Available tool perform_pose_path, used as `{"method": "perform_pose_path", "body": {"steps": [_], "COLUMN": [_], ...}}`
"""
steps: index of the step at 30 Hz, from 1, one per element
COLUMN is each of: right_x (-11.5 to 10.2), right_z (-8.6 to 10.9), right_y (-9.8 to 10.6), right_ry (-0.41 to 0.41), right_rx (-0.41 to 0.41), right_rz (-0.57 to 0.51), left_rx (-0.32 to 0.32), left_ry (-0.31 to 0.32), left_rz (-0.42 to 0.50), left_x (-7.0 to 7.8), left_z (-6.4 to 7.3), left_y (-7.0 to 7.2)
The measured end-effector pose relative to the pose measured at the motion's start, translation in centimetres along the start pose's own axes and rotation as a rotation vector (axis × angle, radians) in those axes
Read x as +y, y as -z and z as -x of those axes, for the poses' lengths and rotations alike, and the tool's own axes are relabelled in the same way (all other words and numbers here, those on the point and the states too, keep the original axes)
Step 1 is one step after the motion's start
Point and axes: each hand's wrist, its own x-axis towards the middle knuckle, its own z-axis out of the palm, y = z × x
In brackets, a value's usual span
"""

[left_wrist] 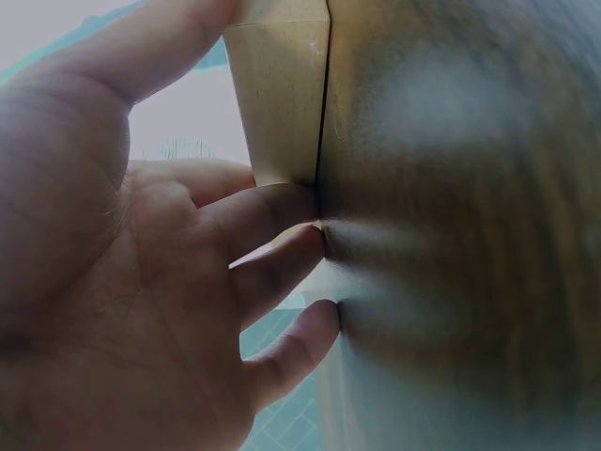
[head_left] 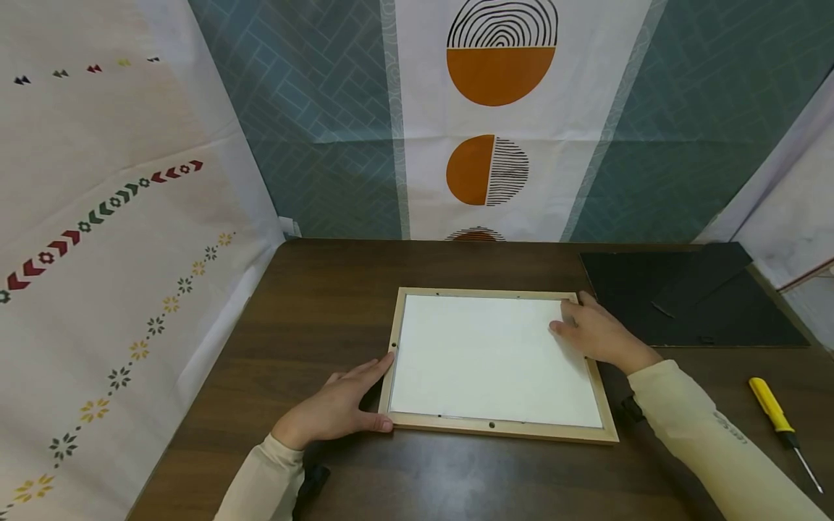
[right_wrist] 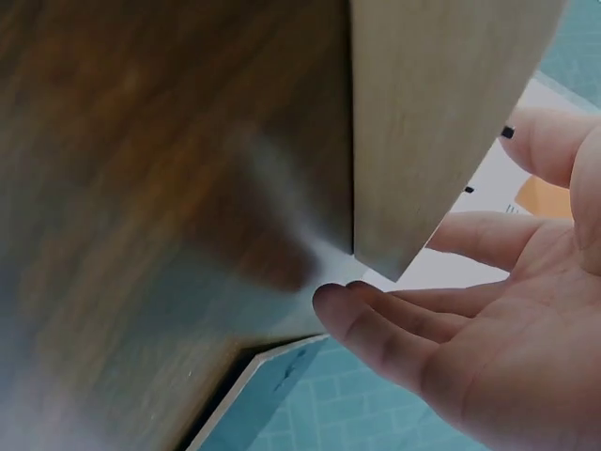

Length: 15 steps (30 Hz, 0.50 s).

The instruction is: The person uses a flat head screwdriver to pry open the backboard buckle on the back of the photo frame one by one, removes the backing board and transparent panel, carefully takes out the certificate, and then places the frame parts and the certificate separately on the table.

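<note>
A light wooden picture frame (head_left: 502, 430) lies flat on the dark table, with a white sheet (head_left: 482, 358) inside its border. Small dark tabs show along the inner edges. My left hand (head_left: 339, 405) touches the frame's left side with spread fingers, its thumb at the near left corner. In the left wrist view the fingertips of the left hand (left_wrist: 169, 254) reach the tabletop beside the frame's side (left_wrist: 282, 99). My right hand (head_left: 602, 329) rests over the far right corner, its thumb above the white sheet. Its lower fingers (right_wrist: 376, 334) extend past the frame's end in the right wrist view.
A black backing board (head_left: 723, 307) with a flap lies at the back right of the table (head_left: 313, 304). Nearer, on the right, is a screwdriver (head_left: 770, 407) with a yellow handle. Patterned cloths (head_left: 306, 130) hang behind and to the left.
</note>
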Motion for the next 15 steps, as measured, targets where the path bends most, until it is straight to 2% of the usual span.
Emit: {"method": "perform_pose_path", "body": {"steps": [5,11,15], "right_x": [-0.20,0.12,0.50], "right_z": [0.27,0.62,0.70], "right_y": [0.03,0.08,0.11], "right_ry": [0.026,-0.006,0.006], "right_rx": [0.020,-0.030,-0.045], "right_rz": [0.000,-0.063,-0.080], "left_rx": [-0.001,-0.004,-0.002], "left_ry": [0.004,0.022,0.024], "left_rz": [-0.002,0.001,0.006], "left_x": [0.22,0.45,0.52], "left_z": [0.00,-0.03,-0.02], "left_y": [-0.03,0.03,0.07]}}
